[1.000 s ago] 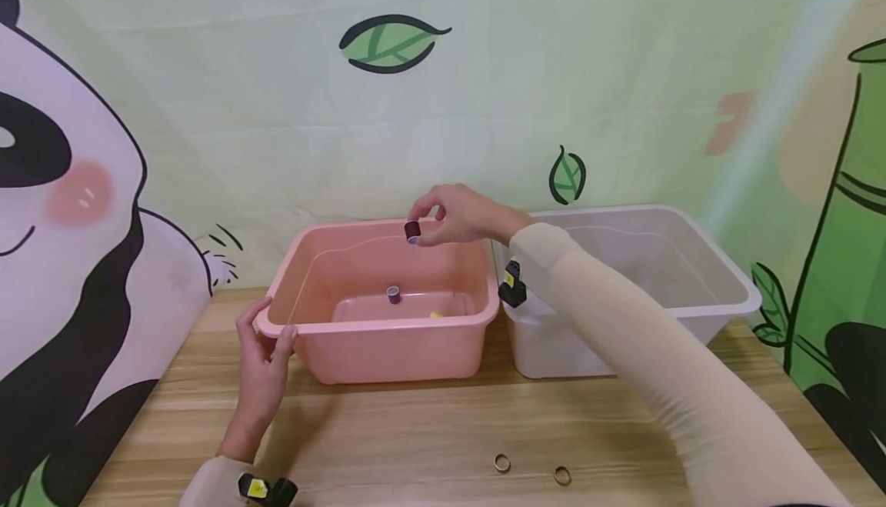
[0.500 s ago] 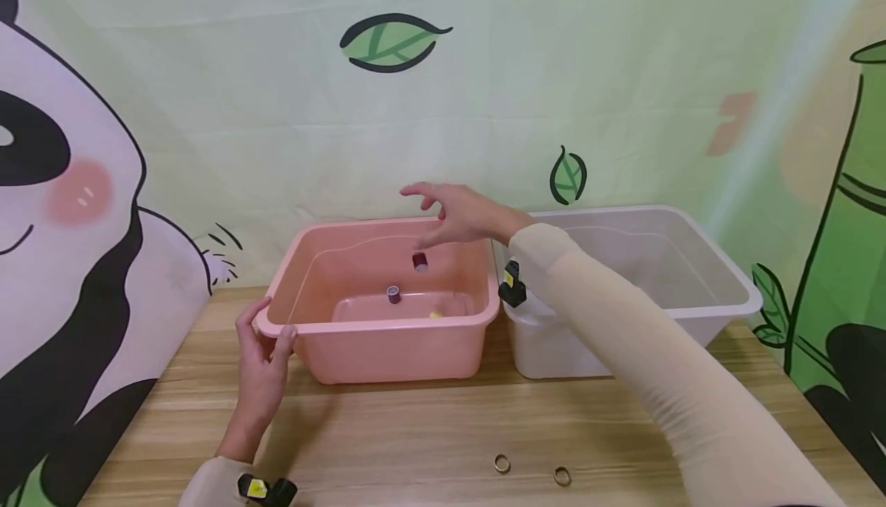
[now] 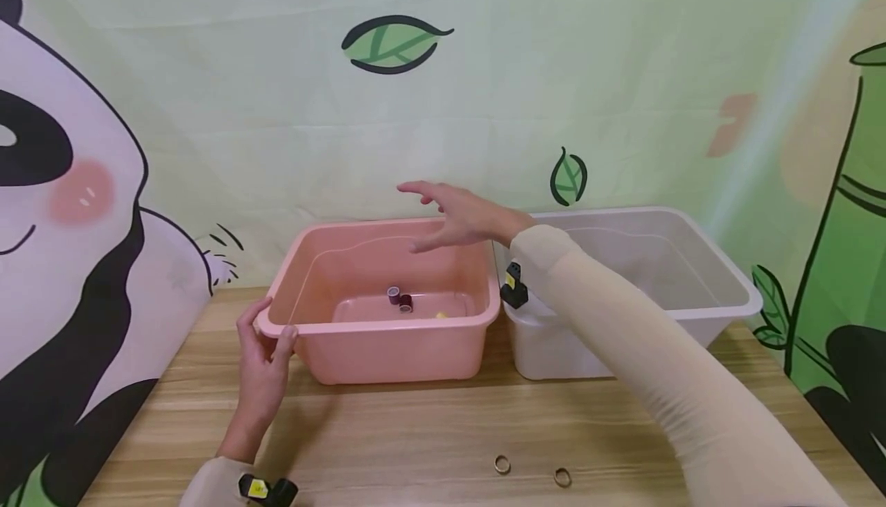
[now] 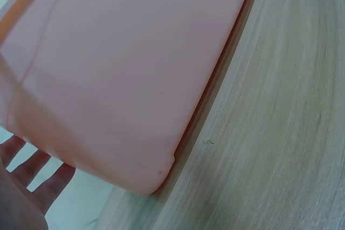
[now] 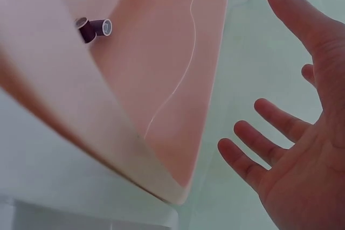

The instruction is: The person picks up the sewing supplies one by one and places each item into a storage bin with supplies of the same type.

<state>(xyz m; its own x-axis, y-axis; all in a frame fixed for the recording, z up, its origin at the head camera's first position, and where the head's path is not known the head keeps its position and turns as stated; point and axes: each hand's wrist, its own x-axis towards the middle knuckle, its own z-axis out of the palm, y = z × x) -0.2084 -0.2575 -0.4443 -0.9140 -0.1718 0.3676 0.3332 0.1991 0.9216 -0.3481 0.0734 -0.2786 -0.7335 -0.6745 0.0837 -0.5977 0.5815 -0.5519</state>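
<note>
Pink plastic tub [image 3: 394, 355], spools [image 3: 406, 305] in: my L hand [image 3: 261, 372] grips it near left; R hand [image 3: 465, 215], fingers spread, shd lift w/o bumps.

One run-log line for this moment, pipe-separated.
left hand: grips pink bin rim | right hand: empty, above bin | in bin: two dark spools, yellow bit | table: two rings

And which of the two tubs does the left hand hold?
The pink tub: the left hand holds its near left corner, whereas the pale grey tub stands apart from that hand.
</note>
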